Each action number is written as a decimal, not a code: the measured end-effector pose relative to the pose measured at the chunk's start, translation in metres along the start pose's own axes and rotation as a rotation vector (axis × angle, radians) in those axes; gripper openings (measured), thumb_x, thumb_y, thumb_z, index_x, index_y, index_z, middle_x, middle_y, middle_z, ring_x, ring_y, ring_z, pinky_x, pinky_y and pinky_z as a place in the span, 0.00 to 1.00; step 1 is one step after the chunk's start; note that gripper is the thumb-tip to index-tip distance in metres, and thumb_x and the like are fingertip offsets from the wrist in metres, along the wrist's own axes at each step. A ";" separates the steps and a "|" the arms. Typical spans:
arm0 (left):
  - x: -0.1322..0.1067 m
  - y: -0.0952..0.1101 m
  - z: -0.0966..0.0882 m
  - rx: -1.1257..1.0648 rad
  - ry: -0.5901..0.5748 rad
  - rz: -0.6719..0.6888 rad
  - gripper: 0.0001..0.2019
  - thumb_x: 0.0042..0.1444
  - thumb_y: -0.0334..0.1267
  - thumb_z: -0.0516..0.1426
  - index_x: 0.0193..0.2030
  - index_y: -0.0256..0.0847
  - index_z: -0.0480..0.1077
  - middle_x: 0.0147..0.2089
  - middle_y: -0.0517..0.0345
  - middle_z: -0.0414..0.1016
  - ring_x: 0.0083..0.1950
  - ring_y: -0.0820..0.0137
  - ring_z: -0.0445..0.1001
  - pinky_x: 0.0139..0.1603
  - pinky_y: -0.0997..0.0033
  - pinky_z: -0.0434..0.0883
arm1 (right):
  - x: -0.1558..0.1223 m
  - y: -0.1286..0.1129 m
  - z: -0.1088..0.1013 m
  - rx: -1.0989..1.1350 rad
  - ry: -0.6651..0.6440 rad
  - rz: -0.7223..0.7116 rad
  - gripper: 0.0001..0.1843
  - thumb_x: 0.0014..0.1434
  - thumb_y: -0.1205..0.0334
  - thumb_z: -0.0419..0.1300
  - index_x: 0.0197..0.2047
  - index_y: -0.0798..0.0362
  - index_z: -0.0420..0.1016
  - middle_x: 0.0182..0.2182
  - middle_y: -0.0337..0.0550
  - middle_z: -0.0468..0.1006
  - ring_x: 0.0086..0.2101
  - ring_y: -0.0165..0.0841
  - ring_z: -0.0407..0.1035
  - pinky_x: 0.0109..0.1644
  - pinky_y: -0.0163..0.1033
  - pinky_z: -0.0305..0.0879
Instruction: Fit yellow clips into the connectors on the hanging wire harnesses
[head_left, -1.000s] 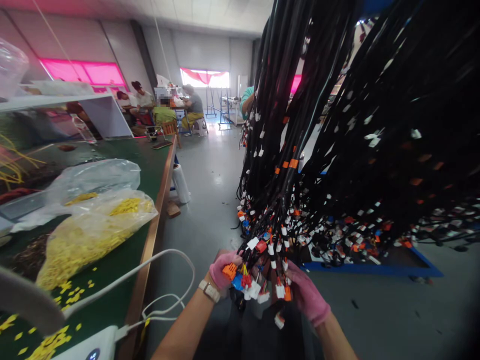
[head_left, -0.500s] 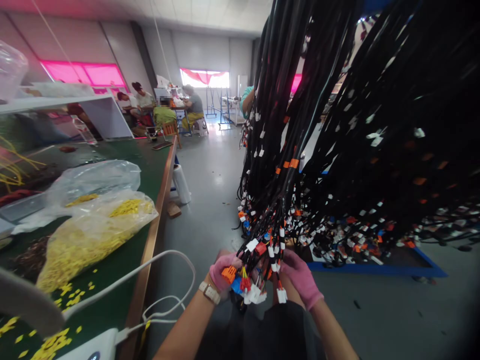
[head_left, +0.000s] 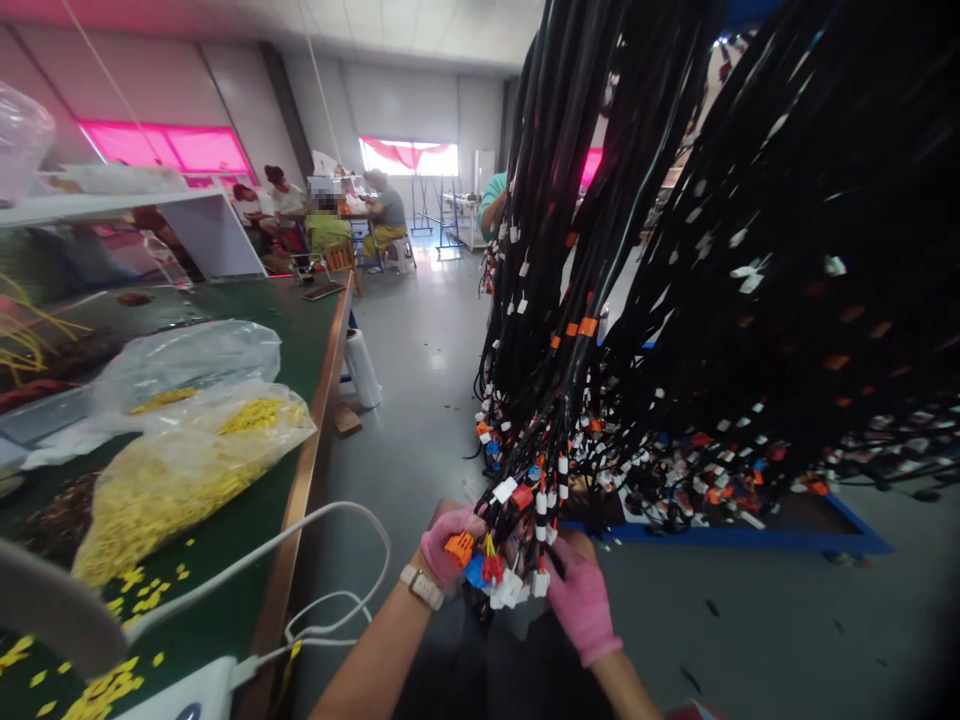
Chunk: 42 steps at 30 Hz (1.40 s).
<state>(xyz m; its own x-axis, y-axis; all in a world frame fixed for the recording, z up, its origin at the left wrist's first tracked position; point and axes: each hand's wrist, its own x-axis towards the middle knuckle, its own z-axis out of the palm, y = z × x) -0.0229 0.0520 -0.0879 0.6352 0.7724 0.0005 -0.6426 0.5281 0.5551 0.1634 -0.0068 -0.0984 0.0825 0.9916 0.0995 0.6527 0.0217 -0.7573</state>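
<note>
A thick mass of black wire harnesses (head_left: 600, 250) hangs from above, ending in white, orange, red and blue connectors. My left hand (head_left: 444, 545), in a pink glove with a watch at the wrist, is closed on a cluster of connectors (head_left: 499, 575) at the lower end of one harness. My right hand (head_left: 579, 600), also in a pink glove, is closed on the same cluster from the right, beside a white connector (head_left: 540, 583).
A green workbench (head_left: 300, 350) runs along the left, with plastic bags of yellow parts (head_left: 172, 470), a white cable (head_left: 315, 520) and a white device (head_left: 187, 695). A blue base (head_left: 750, 535) lies under the harnesses. Several people sit at far tables (head_left: 330, 220).
My right hand moved left and inward along the harness end, from the loose connectors on the right to the cluster beside my left hand. My left hand stayed where it was.
</note>
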 end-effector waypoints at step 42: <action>-0.006 0.017 0.005 0.046 -0.065 -0.022 0.16 0.41 0.40 0.57 0.34 0.29 0.72 0.30 0.44 0.75 0.30 0.60 0.74 0.31 0.65 0.69 | 0.047 0.014 -0.024 0.705 -0.199 0.174 0.18 0.47 0.47 0.62 0.27 0.56 0.72 0.18 0.36 0.67 0.20 0.26 0.57 0.23 0.33 0.56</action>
<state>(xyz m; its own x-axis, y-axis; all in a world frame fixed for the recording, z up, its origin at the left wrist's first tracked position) -0.0351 0.0543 -0.0743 0.6763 0.7355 0.0409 -0.6090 0.5269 0.5929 0.1945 0.0368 -0.0893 -0.0410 0.9910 -0.1275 0.0004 -0.1276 -0.9918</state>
